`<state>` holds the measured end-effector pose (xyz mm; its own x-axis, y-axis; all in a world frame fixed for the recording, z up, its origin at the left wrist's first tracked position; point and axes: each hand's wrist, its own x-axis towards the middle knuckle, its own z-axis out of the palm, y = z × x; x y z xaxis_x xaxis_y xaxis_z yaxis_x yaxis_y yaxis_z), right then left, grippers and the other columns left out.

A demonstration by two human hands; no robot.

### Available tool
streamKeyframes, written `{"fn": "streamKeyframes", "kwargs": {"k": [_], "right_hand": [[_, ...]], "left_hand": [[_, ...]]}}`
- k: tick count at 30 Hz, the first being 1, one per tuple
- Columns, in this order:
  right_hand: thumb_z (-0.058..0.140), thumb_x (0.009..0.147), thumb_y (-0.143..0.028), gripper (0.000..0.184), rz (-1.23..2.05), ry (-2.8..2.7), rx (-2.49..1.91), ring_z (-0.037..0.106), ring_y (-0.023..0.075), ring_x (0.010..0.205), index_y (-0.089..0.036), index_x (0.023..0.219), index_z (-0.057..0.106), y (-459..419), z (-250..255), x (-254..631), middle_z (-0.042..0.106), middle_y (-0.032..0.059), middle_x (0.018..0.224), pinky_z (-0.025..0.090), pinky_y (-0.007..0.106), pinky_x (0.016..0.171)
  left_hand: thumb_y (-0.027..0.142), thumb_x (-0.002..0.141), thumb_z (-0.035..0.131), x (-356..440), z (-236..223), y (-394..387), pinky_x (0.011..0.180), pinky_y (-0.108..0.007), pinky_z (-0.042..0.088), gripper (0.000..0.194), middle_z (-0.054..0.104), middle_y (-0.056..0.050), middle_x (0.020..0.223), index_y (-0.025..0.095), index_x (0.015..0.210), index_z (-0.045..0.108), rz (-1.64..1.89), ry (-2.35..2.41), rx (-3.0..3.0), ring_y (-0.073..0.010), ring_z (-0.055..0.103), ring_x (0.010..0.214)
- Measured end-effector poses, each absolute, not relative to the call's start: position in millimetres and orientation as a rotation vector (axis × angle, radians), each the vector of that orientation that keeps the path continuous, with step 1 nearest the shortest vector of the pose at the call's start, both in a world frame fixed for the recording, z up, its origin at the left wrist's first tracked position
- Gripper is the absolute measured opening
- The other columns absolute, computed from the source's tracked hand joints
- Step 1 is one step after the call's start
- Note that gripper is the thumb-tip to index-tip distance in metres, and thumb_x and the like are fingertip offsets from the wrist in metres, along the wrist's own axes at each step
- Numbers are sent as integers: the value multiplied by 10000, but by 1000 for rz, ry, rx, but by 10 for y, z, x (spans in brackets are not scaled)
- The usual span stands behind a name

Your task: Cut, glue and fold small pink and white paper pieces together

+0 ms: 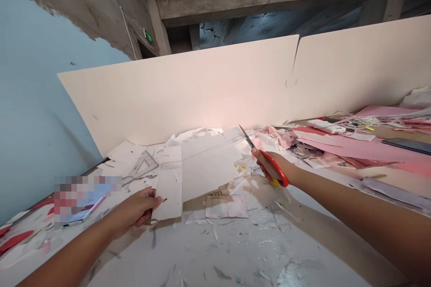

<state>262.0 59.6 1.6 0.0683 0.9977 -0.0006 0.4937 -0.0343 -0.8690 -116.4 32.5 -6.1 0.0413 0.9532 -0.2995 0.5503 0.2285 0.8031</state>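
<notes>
My left hand [145, 206] pinches the lower left edge of a white rectangular piece of paper [171, 184], thumb on top. In my right hand [266, 163] is a pair of scissors with red handles [278, 168]; the blades point up and away to the left and look closed together. Between the hands a large white sheet [208, 161] with a pencil line lies flat. Nearer to me is a small pale pink rectangle of paper [226, 206]. A clear set square [144, 166] rests beyond my left hand.
White partition panels [202, 94] stand along the far edge. Pink sheets [357, 148], crumpled scraps, a white power strip [326, 126] and a dark phone [409, 145] lie at right. At left are a phone-like device [85, 210] and red pieces [15, 242]. Small scraps litter the tabletop [202, 255].
</notes>
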Motion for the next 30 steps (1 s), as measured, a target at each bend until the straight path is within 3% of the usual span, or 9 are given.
{"fn": "streamKeyframes", "kwargs": {"k": [3,5,10,13,16,19,30], "right_hand": [[271,705,-758,581,889,-1512,-1655,408,93,339,-192,626,377,593,29,2573,416,-24,461,347,238,357],[264,700,-764,593,899,-1512,-1672,422,103,340,-189,632,390,587,38,2532,424,-15,463,350,244,353],[305,679,-770,595,915,-1524,-1716,441,121,342,-186,632,411,620,28,2427,440,0,484,355,262,351],[281,696,-758,594,898,-1539,-1750,452,132,342,-185,634,426,664,6,2386,456,13,484,361,273,359],[347,725,-690,518,862,-1550,-1787,462,144,345,-187,639,433,686,6,2358,465,18,473,367,281,368],[379,757,-615,453,828,-1569,-1808,468,147,346,-183,636,443,685,27,2342,476,23,468,381,286,382],[294,794,-624,487,710,-1669,-1837,456,142,324,-191,601,406,694,-20,2358,468,17,448,347,273,363]], "left_hand": [[551,664,523,-1269,211,410,432,-219,206,364,535,19,517,195,660,448,247,1802,1684,-89,334,388],[581,678,476,-1239,411,458,457,-232,245,393,575,-17,556,193,620,451,137,1989,1838,-125,405,446],[531,762,361,-517,670,475,492,-255,315,352,573,-16,689,211,742,507,368,1904,2363,-166,503,573],[493,788,356,114,550,547,683,-292,416,349,596,-35,959,230,923,542,473,1517,2627,-191,560,834],[500,797,355,537,324,712,948,-367,338,492,400,-82,1321,231,1201,432,559,1425,2700,-246,356,1221],[536,805,323,685,137,859,1061,-403,178,643,175,-116,1453,175,1334,276,599,1464,2642,-248,113,1342],[519,757,415,657,92,882,1073,-449,128,697,104,-85,1478,215,1359,239,628,1524,2537,-243,48,1354]]}}
